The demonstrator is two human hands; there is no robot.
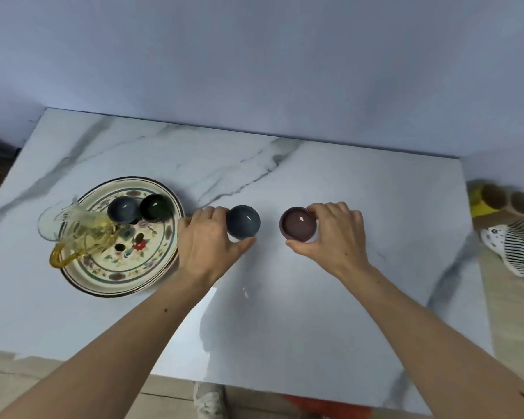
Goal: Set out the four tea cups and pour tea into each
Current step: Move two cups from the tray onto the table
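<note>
Left hand (206,240) fingers grasp the grey cup (243,222); right hand (333,234) fingers grasp the purple cup (298,222) on the worktop (285,313).

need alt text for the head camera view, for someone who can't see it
Seen from above, a person's left hand holds a grey-blue cup and the right hand holds a brown cup, side by side on a marble table. To the left, a floral plate carries two more cups and a glass pitcher of yellowish tea.

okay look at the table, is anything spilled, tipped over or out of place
Nothing stands out. The grey-blue cup and brown cup sit upright on the table, two more cups upright on the plate beside the glass pitcher. No spill shows.
</note>
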